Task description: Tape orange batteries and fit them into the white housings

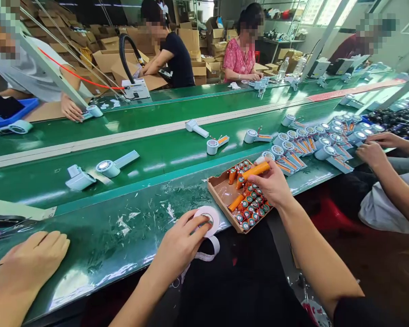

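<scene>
My left hand (184, 238) grips a roll of white tape (215, 217), fingers through its core, near the bench's front edge. A loose curl of tape (211, 252) hangs below it. In my right hand (274, 181) is an orange cylindrical battery (257, 171), pinched between thumb and fingers above an open cardboard box (221, 206). Several orange battery cells (254, 206) with red wires stand upright in the box, and one lies on its side (236, 202). Right beside the box, many light-blue device housings (295, 156) with orange strips lie crowded together.
A green conveyor belt (163, 156) carries scattered light-blue housings (109, 168). At the left, a co-worker's hand (30, 261) rests on the bench; another co-worker's hands (375, 147) work at the right. Across the belt, several people sit near stacked cardboard boxes (191, 41). Plastic scraps (124, 225) litter the bench.
</scene>
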Demonstrator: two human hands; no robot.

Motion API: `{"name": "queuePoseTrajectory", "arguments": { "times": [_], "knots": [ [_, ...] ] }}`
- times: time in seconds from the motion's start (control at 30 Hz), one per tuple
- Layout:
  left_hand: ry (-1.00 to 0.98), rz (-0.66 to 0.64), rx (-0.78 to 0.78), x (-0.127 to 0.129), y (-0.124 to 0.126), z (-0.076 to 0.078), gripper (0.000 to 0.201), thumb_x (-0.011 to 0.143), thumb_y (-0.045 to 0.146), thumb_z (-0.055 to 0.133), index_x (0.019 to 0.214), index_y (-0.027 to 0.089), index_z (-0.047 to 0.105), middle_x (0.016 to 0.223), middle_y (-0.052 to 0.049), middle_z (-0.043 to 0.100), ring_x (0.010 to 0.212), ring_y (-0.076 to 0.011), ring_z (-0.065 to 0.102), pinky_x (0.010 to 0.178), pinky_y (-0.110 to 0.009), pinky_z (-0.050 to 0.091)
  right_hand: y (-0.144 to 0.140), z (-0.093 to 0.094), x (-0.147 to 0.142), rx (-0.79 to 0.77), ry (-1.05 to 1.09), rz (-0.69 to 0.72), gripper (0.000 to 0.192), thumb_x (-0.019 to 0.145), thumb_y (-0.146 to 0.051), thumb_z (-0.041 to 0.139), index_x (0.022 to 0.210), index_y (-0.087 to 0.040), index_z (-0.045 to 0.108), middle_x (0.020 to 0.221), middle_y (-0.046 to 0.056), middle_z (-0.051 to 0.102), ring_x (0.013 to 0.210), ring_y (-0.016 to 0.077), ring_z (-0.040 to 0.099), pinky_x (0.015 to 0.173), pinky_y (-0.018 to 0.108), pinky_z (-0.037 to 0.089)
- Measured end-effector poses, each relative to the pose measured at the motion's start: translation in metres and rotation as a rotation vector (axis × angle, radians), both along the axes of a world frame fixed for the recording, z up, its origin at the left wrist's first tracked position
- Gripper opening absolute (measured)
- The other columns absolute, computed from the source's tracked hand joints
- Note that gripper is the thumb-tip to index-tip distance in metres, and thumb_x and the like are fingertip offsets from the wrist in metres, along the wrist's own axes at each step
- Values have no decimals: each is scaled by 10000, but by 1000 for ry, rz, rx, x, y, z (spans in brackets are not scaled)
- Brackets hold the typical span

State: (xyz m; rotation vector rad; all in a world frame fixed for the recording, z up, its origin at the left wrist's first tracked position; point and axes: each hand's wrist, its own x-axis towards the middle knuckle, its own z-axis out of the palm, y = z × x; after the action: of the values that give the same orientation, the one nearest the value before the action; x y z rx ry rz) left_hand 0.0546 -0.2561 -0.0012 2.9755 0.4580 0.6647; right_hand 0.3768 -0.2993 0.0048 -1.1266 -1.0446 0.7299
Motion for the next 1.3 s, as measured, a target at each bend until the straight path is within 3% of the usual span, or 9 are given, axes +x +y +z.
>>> {"name": "queuePoseTrajectory", "arguments": {
  "times": [0.1,0.4,0.57,0.7,0.77,0.87,1.0,1.17,1.3],
  "knots": [
    [63,-31,43,8,-1,5,293,959,75,538,1204,179,661,1274,-56,670,1275,-320,538,988,-432,600,-18,2,-23,0,142,5,516,752,-368,923,932,-245,456,1041,-6,667,894,195,696,794,306,595],
    [83,-136,191,29,-16,10,208,962,111,582,1137,141,692,1163,-79,696,1228,-315,605,912,-392,634,-50,-5,-75,-119,-208,-268,290,987,-518,668,953,-245,758,843,38,727,753,244,695,674,336,570],
    [151,-219,260,28,-13,12,218,937,88,592,1115,135,709,1104,-89,692,1215,-320,635,970,-416,616,-63,-3,-85,-321,-511,40,355,1040,-464,537,877,-231,749,753,40,687,692,220,644,678,326,543],
    [200,-343,228,30,0,29,194,904,70,623,1039,155,733,1053,-74,684,1278,-287,601,1114,-395,530,-64,5,-52,-419,-304,445,163,955,-349,676,1062,-253,752,964,13,738,937,246,706,904,367,580],
    [213,-351,266,36,6,39,207,916,70,594,1044,153,733,1062,-80,686,1261,-280,612,1114,-393,527,-55,6,-45,-424,-99,506,249,873,-329,771,1106,-243,749,1031,19,746,996,259,715,964,398,584],
    [162,-190,385,46,10,46,241,957,88,529,1096,147,717,1098,-83,695,1242,-311,627,999,-393,593,-40,-3,-64,-283,240,244,454,785,-342,873,1196,-215,727,1121,64,741,1032,287,717,985,448,593],
    [42,-15,378,50,12,33,188,972,107,539,1015,152,716,1016,-72,706,1336,-359,564,981,-395,606,-36,-21,-100,-109,456,-140,526,832,-375,855,1311,-242,683,1245,81,706,1134,303,685,998,470,595],
    [103,-236,330,49,22,22,194,957,76,561,1076,113,710,1050,-85,709,1398,-309,516,1085,-375,552,-40,-9,-61,-345,38,279,297,874,-321,781,1153,-220,787,1132,50,743,1082,302,694,1003,448,575],
    [161,-352,340,49,34,34,168,937,69,586,1033,97,721,1018,-92,716,1373,-297,544,1103,-355,535,-31,7,-39,-426,-31,368,241,817,-310,823,1031,-199,813,1019,52,760,976,296,714,945,421,587]
  ]
}}
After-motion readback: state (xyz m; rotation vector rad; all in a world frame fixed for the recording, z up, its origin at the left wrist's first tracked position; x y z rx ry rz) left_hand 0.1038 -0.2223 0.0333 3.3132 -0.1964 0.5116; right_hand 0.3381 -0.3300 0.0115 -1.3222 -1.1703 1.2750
